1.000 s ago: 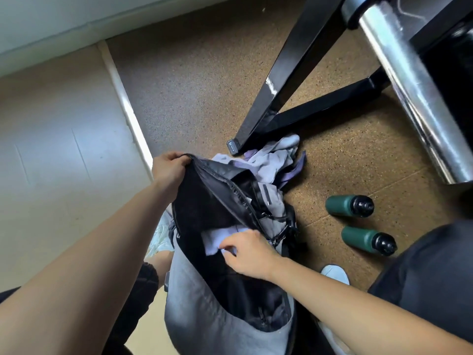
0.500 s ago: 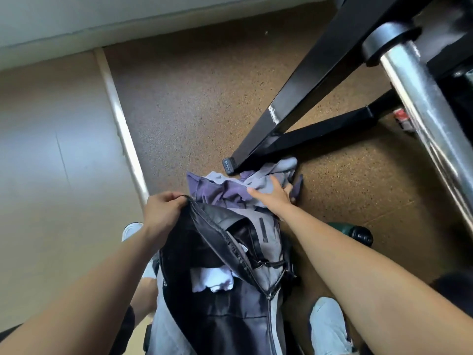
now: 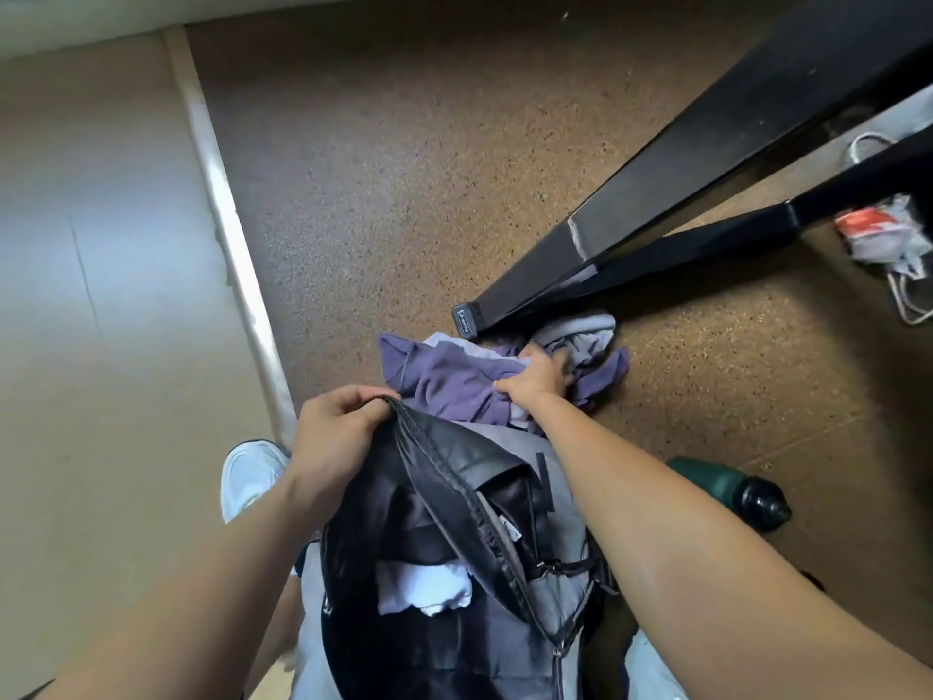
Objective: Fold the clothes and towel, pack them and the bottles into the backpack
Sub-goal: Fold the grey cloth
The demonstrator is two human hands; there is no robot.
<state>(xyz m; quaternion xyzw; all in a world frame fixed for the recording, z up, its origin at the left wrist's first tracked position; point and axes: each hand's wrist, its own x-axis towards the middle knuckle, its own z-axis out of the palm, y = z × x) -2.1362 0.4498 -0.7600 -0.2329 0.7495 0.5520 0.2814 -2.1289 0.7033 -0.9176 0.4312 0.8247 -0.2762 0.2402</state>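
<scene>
Hands [image 3: 333,437] [image 3: 537,378] on open backpack [image 3: 454,472] and purple clothes [image 3: 444,381]

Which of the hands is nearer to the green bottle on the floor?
The right. The right hand grips the purple clothes beyond the green bottle; the left hand holds the rim of the backpack, across the bag from it.

Your grey-and-black backpack [image 3: 444,477] gapes unzipped, a white cloth [image 3: 421,588] inside; purple and grey clothes [image 3: 444,386] lie crumpled just beyond it, a green bottle [image 3: 732,490] on its right.
</scene>
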